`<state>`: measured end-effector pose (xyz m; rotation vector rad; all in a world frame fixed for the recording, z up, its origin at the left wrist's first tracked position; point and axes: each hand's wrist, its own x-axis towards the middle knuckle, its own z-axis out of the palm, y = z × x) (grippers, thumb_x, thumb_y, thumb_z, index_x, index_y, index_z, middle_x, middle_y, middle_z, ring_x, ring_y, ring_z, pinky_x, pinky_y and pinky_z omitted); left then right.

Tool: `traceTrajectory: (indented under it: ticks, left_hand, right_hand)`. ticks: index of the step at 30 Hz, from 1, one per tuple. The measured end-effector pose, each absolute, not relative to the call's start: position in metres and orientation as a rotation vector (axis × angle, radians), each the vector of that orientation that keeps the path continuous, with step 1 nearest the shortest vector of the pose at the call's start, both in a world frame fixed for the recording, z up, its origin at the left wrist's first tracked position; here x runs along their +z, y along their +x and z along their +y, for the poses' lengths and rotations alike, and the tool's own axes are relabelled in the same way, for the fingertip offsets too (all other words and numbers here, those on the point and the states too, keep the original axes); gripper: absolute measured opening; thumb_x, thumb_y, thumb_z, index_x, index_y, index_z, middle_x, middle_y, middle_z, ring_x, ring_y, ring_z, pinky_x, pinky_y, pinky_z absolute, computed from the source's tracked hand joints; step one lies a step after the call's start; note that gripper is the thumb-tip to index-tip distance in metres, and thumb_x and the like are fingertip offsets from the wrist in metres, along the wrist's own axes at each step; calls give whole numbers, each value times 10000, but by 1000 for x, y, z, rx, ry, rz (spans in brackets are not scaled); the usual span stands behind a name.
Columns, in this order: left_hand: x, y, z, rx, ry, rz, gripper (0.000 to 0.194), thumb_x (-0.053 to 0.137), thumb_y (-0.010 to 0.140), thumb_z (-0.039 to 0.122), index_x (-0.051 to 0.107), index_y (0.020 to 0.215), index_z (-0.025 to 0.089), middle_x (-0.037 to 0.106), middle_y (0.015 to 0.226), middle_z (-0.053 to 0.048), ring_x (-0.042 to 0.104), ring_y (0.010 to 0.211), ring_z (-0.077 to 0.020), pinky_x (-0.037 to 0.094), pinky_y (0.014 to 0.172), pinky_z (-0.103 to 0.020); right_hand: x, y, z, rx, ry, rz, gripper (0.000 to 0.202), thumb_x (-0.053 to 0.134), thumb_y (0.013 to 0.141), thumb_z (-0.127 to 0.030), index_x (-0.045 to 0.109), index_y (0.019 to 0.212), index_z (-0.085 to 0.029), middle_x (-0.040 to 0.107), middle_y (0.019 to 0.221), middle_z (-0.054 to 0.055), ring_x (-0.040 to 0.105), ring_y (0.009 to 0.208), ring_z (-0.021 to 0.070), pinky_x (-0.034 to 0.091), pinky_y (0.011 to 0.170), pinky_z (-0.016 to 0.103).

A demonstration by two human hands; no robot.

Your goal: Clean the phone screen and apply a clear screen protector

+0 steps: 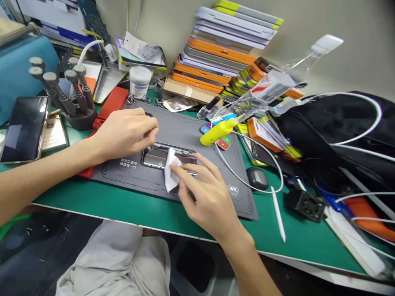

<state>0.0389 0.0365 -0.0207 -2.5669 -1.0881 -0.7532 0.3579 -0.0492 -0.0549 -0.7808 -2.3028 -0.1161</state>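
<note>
A phone [154,156] with a dark, mirror-like face lies flat on the grey work mat [185,127]. Between the thumb and fingers of my right hand [206,191] is a folded white wipe [170,172], which hangs over the middle of the phone and covers part of it. Past the phone's upper left end is my left hand [132,131], its fingers curled closed. A small dark bit shows by its index finger; what the fingers hold, if anything, is hidden. A yellow squeeze bottle [218,131] lies beyond the phone, to the right.
A red clamp-like tool [112,105] lies behind my left forearm, near a screwdriver stand [80,119] and another phone [24,127]. At the back stand a white tub [140,81] and stacked boxes [216,53]. A looped white cable [279,164], mouse [258,178] and white stylus [278,216] are to the right.
</note>
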Motion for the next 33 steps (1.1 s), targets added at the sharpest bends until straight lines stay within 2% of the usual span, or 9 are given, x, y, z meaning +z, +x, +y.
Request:
traceTrajectory:
  ticks: [4,8,12,17,19,22,24,29,33]
  left_hand:
    - [-16,37,36,-711,-2565,-1161,425,486,1290,334,856,1099,252,891,990,-79,872,998,-306,638,860,-415]
    - [-16,39,36,-600,-2558,-1193,493,410,1327,391,850,1136,273,899,1030,-64,894,1073,-320,655,895,-432]
    - [-16,36,37,-608,-2562,-1185,502,411,1338,419,859,1156,284,910,1069,-71,882,1110,-322,669,901,-457]
    - [-15,27,42,-770,-2561,-1168,506,430,1325,499,871,1133,341,882,1029,-81,822,1008,-327,594,742,-493]
    - [-18,26,44,-795,-2537,-1187,506,434,1319,545,875,1143,369,861,1034,-79,792,1008,-329,564,739,-493]
    - [-21,28,43,-806,-2532,-1214,541,430,1319,569,883,1155,323,830,1016,-74,784,1034,-314,575,801,-458]
    - [-21,31,42,-765,-2545,-1232,573,400,1331,555,878,1167,286,848,1040,-94,797,1075,-324,552,786,-448]
    - [-19,33,43,-787,-2555,-1337,421,445,1341,449,822,1240,291,880,1043,-58,818,1110,-314,527,773,-438]
    - [-20,33,44,-756,-2538,-1364,435,397,1367,447,782,1239,293,880,1025,-48,824,1111,-319,492,761,-456]
  right_hand:
    - [-51,360,-42,-110,-784,-2295,548,671,1147,-11,851,1609,-244,924,1154,82,910,1061,285,753,1359,671]
    - [-50,394,-44,-132,-880,-2273,533,712,1129,-9,880,1544,-297,888,1076,33,887,986,259,738,1357,701]
    - [-49,382,-43,-100,-857,-2264,446,724,1127,-34,904,1471,-253,901,1057,48,903,1011,284,719,1378,708]
    - [-47,355,-39,-62,-936,-2405,531,683,1134,-39,930,1550,-259,941,1193,97,932,1175,329,618,1506,706]
    - [-49,366,-40,-36,-996,-2421,565,662,1147,-38,924,1587,-277,953,1223,89,936,1229,326,574,1547,708]
    - [-54,395,-46,-31,-1051,-2349,613,658,1152,-50,899,1643,-326,966,1235,62,939,1242,324,564,1545,768]
    - [-57,409,-46,-34,-1053,-2292,631,659,1158,-61,875,1678,-347,970,1279,59,942,1234,321,556,1541,807]
    - [-60,414,-32,-33,-1008,-2257,498,659,1222,-84,877,1619,-291,971,1349,93,947,1267,312,579,1529,785]
    - [-59,411,-17,-35,-1026,-2240,426,645,1255,-144,896,1570,-282,979,1356,97,952,1269,321,610,1497,792]
